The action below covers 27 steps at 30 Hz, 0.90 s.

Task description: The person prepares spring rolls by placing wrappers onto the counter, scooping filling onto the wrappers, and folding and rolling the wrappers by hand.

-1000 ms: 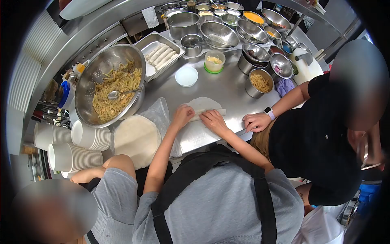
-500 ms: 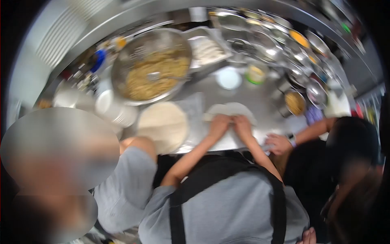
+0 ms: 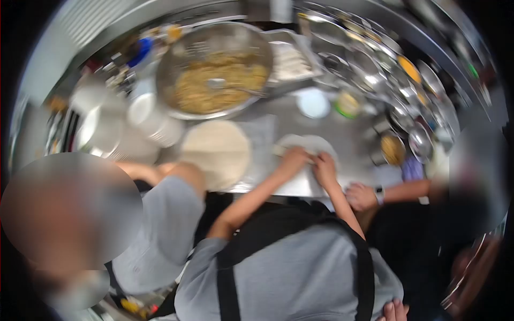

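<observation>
A pale, flat piece of dough [image 3: 321,143] lies on the steel worktop in front of me, its near edge folded over. My left hand [image 3: 294,160] is bent over that edge, fingers closed on the dough. Close beside it, my right hand [image 3: 324,168] also has its fingers pinched at the edge, and the fingertips of both hands nearly meet. Motion blur hides the exact finger contact. To the left of my hands a large round sheet of dough [image 3: 216,152] lies flat.
A big steel bowl [image 3: 166,88] of yellowish filling with a spoon stands behind the round sheet. Beside it is a tray [image 3: 316,68] of white pieces. Metal bowls [image 3: 369,64] crowd the back right. People stand on both sides; a co-worker's hand [image 3: 362,196] rests near the worktop's front edge.
The view has shifted slightly, showing more of the white containers at left. My hands stay on the dough edge, with the right hand turned a little. The co-worker's arm at right has shifted.
</observation>
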Motion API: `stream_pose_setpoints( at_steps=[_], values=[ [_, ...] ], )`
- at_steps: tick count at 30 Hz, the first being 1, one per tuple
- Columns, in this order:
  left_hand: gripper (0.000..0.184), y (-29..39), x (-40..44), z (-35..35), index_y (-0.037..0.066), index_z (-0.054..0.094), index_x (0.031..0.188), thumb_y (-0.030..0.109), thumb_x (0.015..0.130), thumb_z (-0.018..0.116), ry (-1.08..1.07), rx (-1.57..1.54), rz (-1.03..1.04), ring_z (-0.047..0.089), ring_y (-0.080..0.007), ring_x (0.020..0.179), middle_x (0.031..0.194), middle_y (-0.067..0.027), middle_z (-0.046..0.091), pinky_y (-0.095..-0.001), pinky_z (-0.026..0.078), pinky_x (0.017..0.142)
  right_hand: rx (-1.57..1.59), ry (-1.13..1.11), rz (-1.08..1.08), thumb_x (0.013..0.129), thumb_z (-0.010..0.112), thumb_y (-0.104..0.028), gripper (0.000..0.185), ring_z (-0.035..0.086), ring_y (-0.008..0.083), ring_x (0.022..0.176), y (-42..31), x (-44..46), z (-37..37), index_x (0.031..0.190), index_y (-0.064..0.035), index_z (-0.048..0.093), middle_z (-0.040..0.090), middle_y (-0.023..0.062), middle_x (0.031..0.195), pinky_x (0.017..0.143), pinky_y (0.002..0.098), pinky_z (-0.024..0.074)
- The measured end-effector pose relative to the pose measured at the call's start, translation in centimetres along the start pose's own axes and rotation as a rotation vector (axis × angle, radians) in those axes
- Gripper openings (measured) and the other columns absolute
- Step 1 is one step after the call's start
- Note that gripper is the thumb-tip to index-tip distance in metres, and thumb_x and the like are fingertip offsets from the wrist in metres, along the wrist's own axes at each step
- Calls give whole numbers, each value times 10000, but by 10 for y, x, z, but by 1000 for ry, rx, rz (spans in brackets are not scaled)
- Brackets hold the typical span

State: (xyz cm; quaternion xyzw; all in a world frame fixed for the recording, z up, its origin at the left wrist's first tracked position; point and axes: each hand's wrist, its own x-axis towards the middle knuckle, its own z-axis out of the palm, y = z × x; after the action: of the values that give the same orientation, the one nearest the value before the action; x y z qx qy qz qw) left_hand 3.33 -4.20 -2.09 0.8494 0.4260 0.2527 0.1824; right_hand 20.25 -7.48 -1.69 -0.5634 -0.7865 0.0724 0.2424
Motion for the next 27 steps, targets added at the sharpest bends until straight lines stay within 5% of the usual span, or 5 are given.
stream_pose_setpoints(
  at_steps=[7,9,16,22,27],
  values=[
    [188,-8,30,-42,85,692,927,131,745,704,-405,-288,-184,616,-239,921,908,-111,647,-352,476,780,349,-333,284,667,737,-72,231,623,297,834,1,29,-42,889,-71,673,658,128,858,747,371,477],
    [162,-10,40,-42,88,696,881,153,734,713,-468,-320,-203,618,-287,879,881,-107,649,-376,482,777,410,-370,322,670,757,-108,195,633,279,782,13,35,-38,845,-66,682,662,121,810,710,365,481],
    [235,-25,54,-36,78,661,955,167,743,711,-512,-108,-99,581,-301,955,948,-130,599,-382,453,821,485,-437,233,656,781,-143,149,646,216,732,38,55,-29,765,-73,708,685,92,750,689,332,481],
    [308,14,33,-39,81,639,1025,-33,742,599,-35,-373,74,577,-301,945,928,-102,597,-392,456,828,730,-478,264,688,743,-94,139,637,136,708,55,64,-19,823,-71,721,692,57,732,667,290,477],
    [449,11,18,-19,105,602,1121,-88,720,547,-40,-176,194,552,-298,1004,1001,-88,575,-395,446,862,658,-496,167,745,727,-111,158,619,137,700,65,64,-14,866,-18,687,684,56,750,667,286,480]
  ],
)
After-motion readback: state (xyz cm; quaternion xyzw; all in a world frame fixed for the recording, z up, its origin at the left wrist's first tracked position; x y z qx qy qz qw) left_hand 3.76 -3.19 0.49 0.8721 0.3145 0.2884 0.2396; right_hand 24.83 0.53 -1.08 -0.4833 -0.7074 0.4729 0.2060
